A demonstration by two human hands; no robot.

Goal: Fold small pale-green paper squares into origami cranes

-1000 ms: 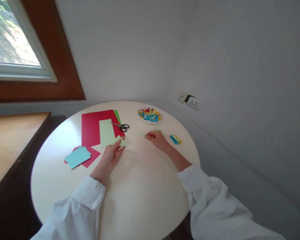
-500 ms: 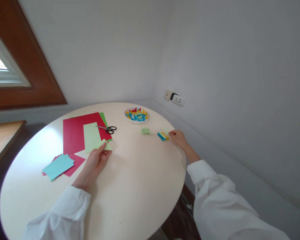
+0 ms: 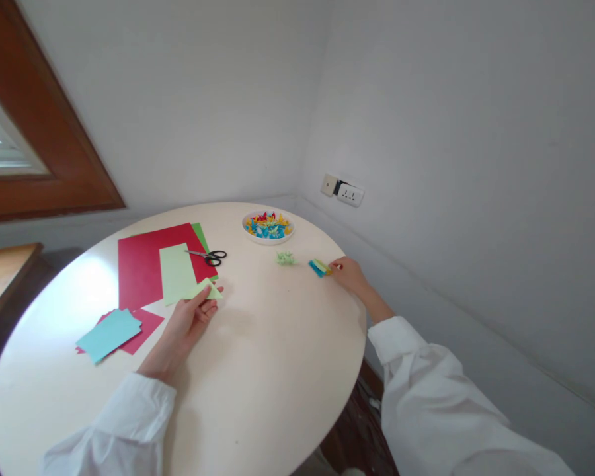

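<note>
My left hand rests on the round white table and pinches a light green folded paper triangle between thumb and fingers. My right hand reaches to the table's right edge, its fingertips curled and touching a small stack of blue, yellow and green paper strips. Whether it grips them is unclear. A small crumpled green paper piece lies between the stack and the bowl.
A large red sheet with a light green sheet on it lies at the left. Black-handled scissors sit on its right edge. A light blue sheet lies nearer. A white bowl of colourful paper bits stands at the back.
My right hand has moved from the table's middle out to the strip stack at the right edge. The view has turned right. My left hand keeps hold of the triangle.
</note>
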